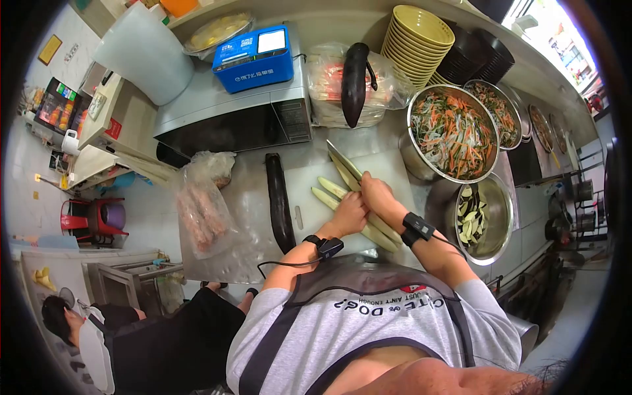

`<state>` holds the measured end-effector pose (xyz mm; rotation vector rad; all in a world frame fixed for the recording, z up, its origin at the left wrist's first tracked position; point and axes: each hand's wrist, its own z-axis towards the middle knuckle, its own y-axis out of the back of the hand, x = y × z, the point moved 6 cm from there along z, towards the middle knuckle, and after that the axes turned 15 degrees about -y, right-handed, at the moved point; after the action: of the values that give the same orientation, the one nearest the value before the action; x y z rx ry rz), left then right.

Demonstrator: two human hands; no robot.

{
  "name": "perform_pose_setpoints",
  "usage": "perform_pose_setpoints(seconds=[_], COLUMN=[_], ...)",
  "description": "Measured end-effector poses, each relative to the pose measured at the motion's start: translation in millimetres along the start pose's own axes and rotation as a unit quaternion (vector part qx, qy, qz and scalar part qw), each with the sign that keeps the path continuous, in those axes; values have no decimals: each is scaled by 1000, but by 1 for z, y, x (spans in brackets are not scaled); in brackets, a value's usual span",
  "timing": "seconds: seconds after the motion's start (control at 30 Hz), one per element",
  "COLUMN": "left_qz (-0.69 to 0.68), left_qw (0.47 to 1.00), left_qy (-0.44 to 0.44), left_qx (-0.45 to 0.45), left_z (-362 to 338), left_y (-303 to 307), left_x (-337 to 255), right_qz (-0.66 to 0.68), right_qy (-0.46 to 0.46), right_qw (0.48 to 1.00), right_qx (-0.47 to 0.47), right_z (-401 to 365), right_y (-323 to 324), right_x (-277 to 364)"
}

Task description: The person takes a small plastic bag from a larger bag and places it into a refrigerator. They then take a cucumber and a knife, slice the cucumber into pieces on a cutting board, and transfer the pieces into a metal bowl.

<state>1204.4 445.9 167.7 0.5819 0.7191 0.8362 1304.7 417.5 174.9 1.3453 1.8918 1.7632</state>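
Note:
My right hand [380, 196] is closed round the handle of a kitchen knife [343, 158], its blade pointing up and away to the left. Close beside it, my left hand [351, 214] has its fingers curled down on long, pale eggplant strips [327, 199]. The strips lie lengthwise on a white cutting board [306, 181] and run on under my hands toward me. My fingers hide where they press and part of the knife handle. A whole dark eggplant [279, 201] lies along the board's left side.
Right of the board, a steel bowl [505, 227] contains cut eggplant pieces. Behind it stands a bowl of shredded vegetables [453, 135]. Another eggplant [354, 85] rests on bagged food. A microwave [230, 122] and a plastic bag of meat [201, 210] are leftward. Another person [164, 336] is at lower left.

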Motion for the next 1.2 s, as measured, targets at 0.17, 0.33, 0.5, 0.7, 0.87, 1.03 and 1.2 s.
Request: perform_pose_setpoints(seconds=[0.17,0.33,0.5,0.7,0.87,1.03,1.2], left_qz=[4,10,0,1,50,13,81], left_qw=[999,999,999,998,951,946,940], left_qy=[4,-4,-32,-41,-105,-93,21], left_qx=[52,47,36,56,287,309,330], left_z=[-8,-14,-10,-30,-8,23,34], left_y=[-6,-12,-11,-14,2,-20,-31], left_x=[-8,-21,-37,-43,-44,-28,-18], right_qz=[-15,-19,-4,11,-18,-43,-31], right_qy=[24,10,42,31,27,-99,-226], right_qw=[1000,1000,999,998,994,989,969], right_qx=[-11,8,-26,-49,-107,-103,-97], right_z=[10,-2,20,1,-82,-143,-169], right_y=[6,3,3,30,101,122,95], right_x=[11,13,34,19,-19,-80,-139])
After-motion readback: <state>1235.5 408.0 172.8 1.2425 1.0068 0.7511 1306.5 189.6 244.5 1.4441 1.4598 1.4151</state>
